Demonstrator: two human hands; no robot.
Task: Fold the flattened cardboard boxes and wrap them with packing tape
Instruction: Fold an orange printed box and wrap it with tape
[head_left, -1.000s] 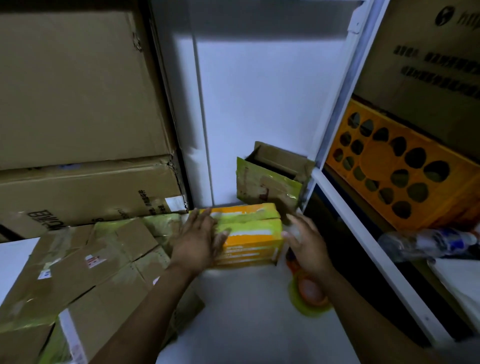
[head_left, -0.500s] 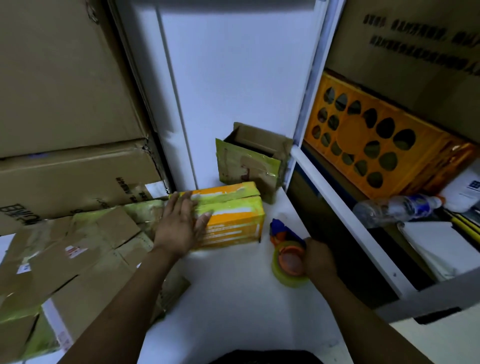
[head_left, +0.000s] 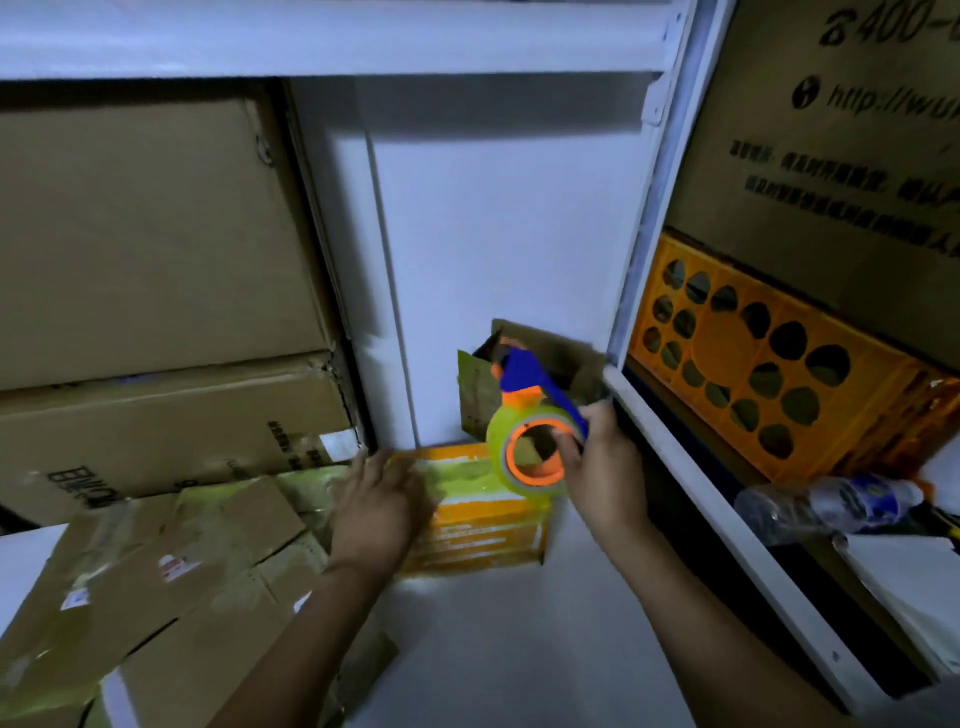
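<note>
The right hand (head_left: 605, 467) grips the tape dispenser (head_left: 524, 374), fingers curled round its blue handle and thumb at the orange core of the yellowish tape roll (head_left: 498, 447), which hangs over the far right corner of the orange-and-yellow box (head_left: 483, 525). Just left of this grip, the left hand (head_left: 382, 506) presses flat on the box top, fingers straight. Flattened cardboard boxes (head_left: 156, 571) lie left of that hand. A small open carton (head_left: 561, 358) stands behind the dispenser, with an orange crate (head_left: 753, 364) and a plastic bottle (head_left: 831, 504) to its right
</note>
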